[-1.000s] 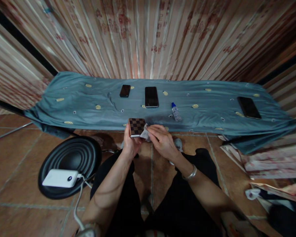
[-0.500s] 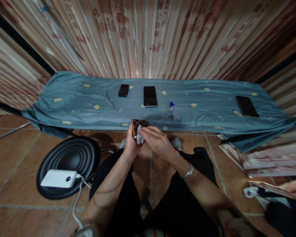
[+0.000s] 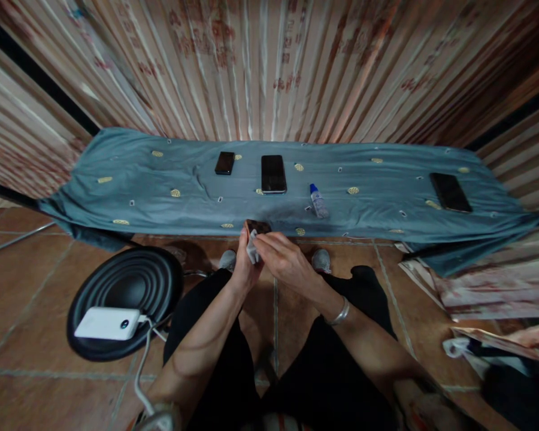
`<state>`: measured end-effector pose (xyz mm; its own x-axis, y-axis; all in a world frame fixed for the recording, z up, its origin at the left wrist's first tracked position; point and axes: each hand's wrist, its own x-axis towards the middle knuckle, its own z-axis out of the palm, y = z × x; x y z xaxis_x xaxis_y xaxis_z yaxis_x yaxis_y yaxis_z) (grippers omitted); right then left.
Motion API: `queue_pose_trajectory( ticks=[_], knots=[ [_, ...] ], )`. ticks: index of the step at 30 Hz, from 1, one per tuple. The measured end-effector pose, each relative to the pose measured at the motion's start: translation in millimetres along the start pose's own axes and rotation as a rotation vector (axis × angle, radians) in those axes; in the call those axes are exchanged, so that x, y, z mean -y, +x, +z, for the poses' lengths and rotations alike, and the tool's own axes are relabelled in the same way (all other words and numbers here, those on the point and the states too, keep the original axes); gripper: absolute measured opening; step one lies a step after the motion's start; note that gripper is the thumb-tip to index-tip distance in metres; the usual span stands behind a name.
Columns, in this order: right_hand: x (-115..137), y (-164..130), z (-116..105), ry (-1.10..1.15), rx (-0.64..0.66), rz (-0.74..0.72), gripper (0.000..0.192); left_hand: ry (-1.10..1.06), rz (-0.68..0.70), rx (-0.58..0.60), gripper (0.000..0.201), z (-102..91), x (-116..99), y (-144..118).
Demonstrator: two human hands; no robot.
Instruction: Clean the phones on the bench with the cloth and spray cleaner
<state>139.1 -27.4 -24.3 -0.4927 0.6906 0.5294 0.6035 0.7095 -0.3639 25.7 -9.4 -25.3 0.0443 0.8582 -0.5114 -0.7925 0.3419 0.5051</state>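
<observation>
Just past the near edge of the cloth, my left hand [image 3: 244, 270] is wrapped round a small brown checkered item [image 3: 259, 227], like a phone case or wallet. My right hand [image 3: 288, 262] pinches a white wipe [image 3: 252, 247] and presses it against the checkered item. Most of that item is hidden by my fingers and the wipe. Beyond my hands, a black-screened phone [image 3: 273, 174] lies flat, and a small clear bottle with a blue cap [image 3: 318, 201] rests on its side to the right.
A blue-green cloth [image 3: 197, 209] covers the long table. A smaller black device [image 3: 225, 163] lies left of the phone, and another dark phone [image 3: 450, 192] at far right. At lower left, a white power bank [image 3: 108, 324] with a cable sits on a black round stool [image 3: 126, 269]. Curtains [image 3: 260, 72] hang behind.
The checkered item has tilted, so less of its patterned face shows. Both hands have shifted slightly, and the wipe is still pressed to it.
</observation>
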Motion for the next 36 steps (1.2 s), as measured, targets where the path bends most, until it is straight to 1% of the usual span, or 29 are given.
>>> queue_pose_trajectory(
  ticks=[3, 6, 8, 10, 12, 14, 17, 19, 24, 27, 30, 33, 36],
  knots=[
    [-6, -1, 1, 0.007, -0.001, 0.01, 0.038, 0.033, -0.006, -0.008, 0.039, 0.6, -6, 3],
    [-18, -4, -3, 0.002, -0.013, 0.076, 0.038, 0.04, 0.062, 0.016, 0.045, 4.4, -14, 5],
    [-25, -7, -6, -0.006, -0.036, 0.109, 0.037, 0.03, 0.102, 0.038, 0.046, 7.5, -18, 6],
    [-28, -8, -9, -0.014, -0.08, 0.113, 0.036, 0.02, 0.101, 0.04, 0.046, 10.2, -19, 7],
    [-24, -8, -9, -0.005, -0.129, 0.1, 0.036, 0.019, 0.085, 0.039, 0.047, 12.3, -17, 8],
    [-16, -8, -7, 0.026, -0.149, 0.07, 0.039, 0.027, 0.083, 0.029, 0.047, 13.7, -13, 7],
    [-5, -5, -3, 0.069, -0.113, 0.022, 0.044, 0.03, 0.076, -0.008, 0.039, 15.2, -7, 3],
    [-2, -3, -2, 0.077, -0.099, 0.03, 0.046, 0.015, 0.072, -0.016, 0.034, 16.5, -3, 0],
    [-15, 2, -7, 0.126, -0.088, 0.143, 0.044, 0.035, 0.078, 0.002, 0.03, 19.8, 7, -1],
    [-25, 3, -10, 0.13, -0.078, 0.2, 0.044, 0.07, 0.038, 0.062, 0.035, 21.9, 14, 0],
    [-27, 2, -12, 0.132, -0.092, 0.226, 0.046, 0.11, 0.011, 0.13, 0.042, 25.0, 16, -1],
    [-19, 0, -11, 0.164, -0.116, 0.19, 0.046, 0.102, 0.068, 0.108, 0.045, 26.9, 13, 0],
    [-12, 1, -10, 0.203, -0.126, 0.149, 0.046, 0.092, 0.132, 0.082, 0.041, 24.1, 12, 9]
  ],
)
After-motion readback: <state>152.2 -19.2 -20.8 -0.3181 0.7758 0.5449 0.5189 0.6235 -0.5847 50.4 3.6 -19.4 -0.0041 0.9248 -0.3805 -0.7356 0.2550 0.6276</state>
